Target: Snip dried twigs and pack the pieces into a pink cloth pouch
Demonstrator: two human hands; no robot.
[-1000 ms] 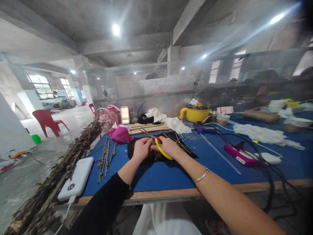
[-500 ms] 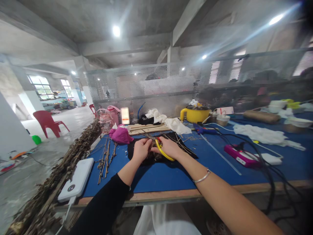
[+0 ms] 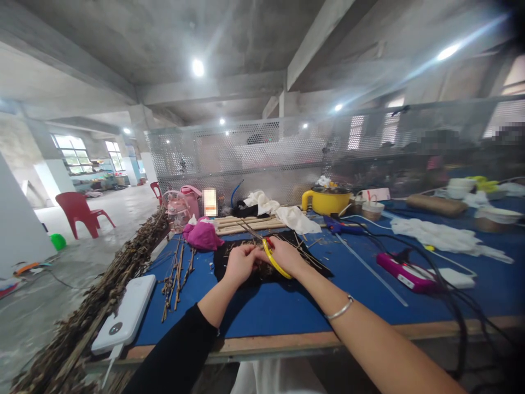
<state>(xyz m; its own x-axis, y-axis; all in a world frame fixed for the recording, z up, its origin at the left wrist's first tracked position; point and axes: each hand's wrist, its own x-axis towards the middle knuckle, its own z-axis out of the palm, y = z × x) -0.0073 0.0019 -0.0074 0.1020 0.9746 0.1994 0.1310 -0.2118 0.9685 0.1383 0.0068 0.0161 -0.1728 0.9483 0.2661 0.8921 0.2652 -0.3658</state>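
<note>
My right hand point(image 3: 287, 256) is closed round yellow-handled scissors point(image 3: 272, 258), whose blades point away toward the back of the blue table point(image 3: 287, 312). My left hand point(image 3: 241, 262) is closed beside it, pinching thin brown twigs point(image 3: 262, 267) that lie on a black cloth point(image 3: 223, 257). Both hands touch over that cloth. A silver bracelet point(image 3: 340, 310) sits on my right wrist.
Loose twigs point(image 3: 177, 271) lie left of the cloth, and a long heap of branches point(image 3: 102, 295) runs along the table's left edge. A white power bank point(image 3: 125, 312), pink cloth point(image 3: 202, 235), wooden sticks point(image 3: 246, 223), yellow pot point(image 3: 327, 200), pink device point(image 3: 404, 269) and black cables point(image 3: 447, 273) surround the work spot.
The view has tilted down a little, so everything sits lower in frame. My hands stay together over the cloth, with the scissors still gripped.
</note>
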